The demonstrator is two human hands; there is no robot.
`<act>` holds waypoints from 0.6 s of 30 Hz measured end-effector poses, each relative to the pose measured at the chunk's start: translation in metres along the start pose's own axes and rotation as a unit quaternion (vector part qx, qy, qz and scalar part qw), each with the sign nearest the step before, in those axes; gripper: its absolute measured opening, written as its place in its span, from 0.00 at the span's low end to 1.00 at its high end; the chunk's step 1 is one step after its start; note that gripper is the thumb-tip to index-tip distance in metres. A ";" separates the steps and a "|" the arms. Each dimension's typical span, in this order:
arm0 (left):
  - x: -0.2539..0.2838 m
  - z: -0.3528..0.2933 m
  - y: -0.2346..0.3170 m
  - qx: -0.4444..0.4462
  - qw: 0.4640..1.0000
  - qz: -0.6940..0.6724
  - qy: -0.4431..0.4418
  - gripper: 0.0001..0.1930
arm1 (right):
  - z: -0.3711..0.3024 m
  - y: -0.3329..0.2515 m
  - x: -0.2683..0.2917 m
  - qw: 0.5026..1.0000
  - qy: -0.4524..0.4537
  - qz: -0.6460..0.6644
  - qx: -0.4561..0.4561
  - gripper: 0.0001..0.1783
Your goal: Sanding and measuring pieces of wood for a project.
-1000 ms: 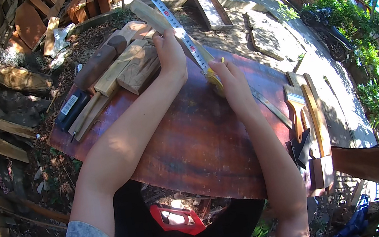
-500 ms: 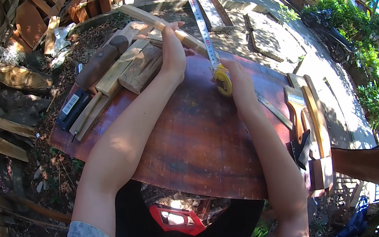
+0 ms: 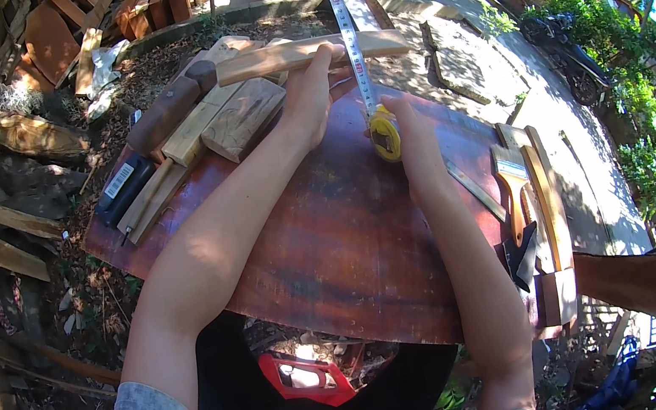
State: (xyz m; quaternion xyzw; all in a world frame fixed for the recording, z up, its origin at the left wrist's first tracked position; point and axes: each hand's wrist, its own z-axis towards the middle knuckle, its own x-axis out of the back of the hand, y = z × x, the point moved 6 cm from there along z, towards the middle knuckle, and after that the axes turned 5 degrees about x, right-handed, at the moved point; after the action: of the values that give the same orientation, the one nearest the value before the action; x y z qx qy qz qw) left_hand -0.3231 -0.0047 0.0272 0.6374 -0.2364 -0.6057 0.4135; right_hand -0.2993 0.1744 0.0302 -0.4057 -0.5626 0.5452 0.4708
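Observation:
My left hand (image 3: 313, 97) grips a narrow wooden strip (image 3: 258, 62) near its middle and holds it up crosswise over the far part of the board. In my right hand (image 3: 413, 136) is a yellow tape measure (image 3: 385, 137), its fingers closed round the case. The tape's blade (image 3: 340, 10) is pulled out and runs away from me, passing the strip, up to the top edge of the view. Both hands hover above a reddish-brown board (image 3: 329, 265) that serves as a work surface.
Wooden blocks (image 3: 244, 119) and a black tool (image 3: 124, 188) with a label lie on the board's left. To the right are a steel ruler (image 3: 476, 190), a paintbrush (image 3: 513, 193) and wooden strips (image 3: 548, 196). A red object (image 3: 308, 380) shows below the board; a motorcycle (image 3: 566, 56) stands beyond.
The wooden strip has turned from a slant to nearly level, its right part now at the tape blade. My right hand with the tape measure has barely moved.

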 end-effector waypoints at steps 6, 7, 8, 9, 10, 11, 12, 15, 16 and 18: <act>0.010 0.004 0.013 -0.014 0.999 -0.012 0.040 0.18 | -0.007 -0.010 -0.005 1.000 -0.014 -0.018 -0.007 0.28; 0.011 0.004 0.013 -0.013 0.999 -0.013 0.040 0.18 | -0.007 -0.009 -0.005 1.000 -0.015 -0.018 -0.009 0.28; 0.009 0.003 0.015 -0.007 0.998 -0.027 0.048 0.18 | -0.007 -0.008 -0.004 1.000 -0.014 -0.017 -0.011 0.28; 0.008 0.002 0.016 0.000 0.998 -0.042 0.056 0.18 | -0.007 -0.008 -0.004 1.000 -0.014 -0.017 -0.011 0.28; 0.008 0.002 0.015 0.001 0.998 -0.042 0.056 0.18 | -0.007 -0.009 -0.003 1.000 -0.011 -0.021 -0.014 0.27; 0.010 0.004 0.016 -0.002 0.997 -0.046 0.056 0.18 | -0.008 -0.009 -0.003 1.000 -0.010 -0.025 -0.016 0.27; 0.011 0.006 0.015 -0.004 0.997 -0.050 0.055 0.17 | -0.007 -0.008 -0.004 1.000 -0.011 -0.025 -0.016 0.27; 0.010 0.007 0.013 0.002 0.998 -0.068 0.013 0.16 | -0.003 -0.005 -0.004 1.000 -0.012 -0.016 -0.012 0.26; 0.010 0.006 0.013 0.001 0.998 -0.067 0.014 0.16 | -0.003 -0.005 -0.005 1.000 -0.011 -0.014 -0.010 0.26; 0.002 -0.003 0.017 -0.004 0.998 -0.046 0.031 0.16 | -0.003 -0.005 -0.003 1.000 -0.007 -0.014 -0.009 0.26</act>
State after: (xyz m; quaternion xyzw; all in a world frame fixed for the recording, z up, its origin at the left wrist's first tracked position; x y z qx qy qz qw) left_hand -0.3166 -0.0148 0.0393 0.6646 -0.1917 -0.6049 0.3944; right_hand -0.2955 0.1721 0.0346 -0.3985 -0.5758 0.5365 0.4709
